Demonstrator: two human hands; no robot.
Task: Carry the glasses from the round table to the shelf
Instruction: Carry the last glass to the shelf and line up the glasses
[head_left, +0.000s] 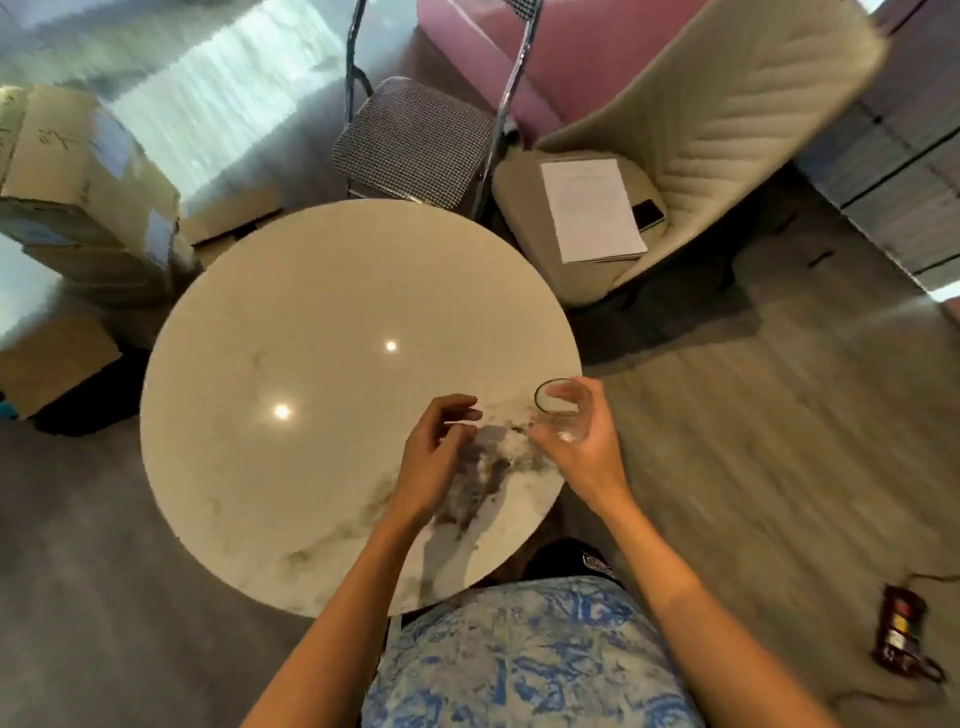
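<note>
**A:** Where is the glass (561, 410) right now?

**B:** It is in your right hand (584, 447), at the right edge of the round bench (291, 322). Your fingers wrap around its side. I think it is just off the top, but I cannot tell for sure. It looks clear and empty.

**A:** And my left hand (441, 457)?

**B:** It holds nothing. The fingers are curled a little, and it hangs over the bench, near the glass but not touching it.

**A:** How do I do this part well?

**B:** Keep the glass standing straight, with the open end up. Hold it round the middle, firm but not too tight. Glass is smooth, so it could slip. You could put your free hand under it to be safe.

**A:** Are there more glasses to take?

**B:** I see no others on the bench. It looks bare and shiny.

**A:** Where is the shelf?

**B:** I cannot see it from here. You will need to turn and walk. Mind the cream chair (701, 145) close to your right, with papers (592, 208) and a phone (648, 214) on its seat. Watch the small dark thing with a cord (898, 634) on the floor too, so you do not trip. Go slow, and look where you step.
</note>
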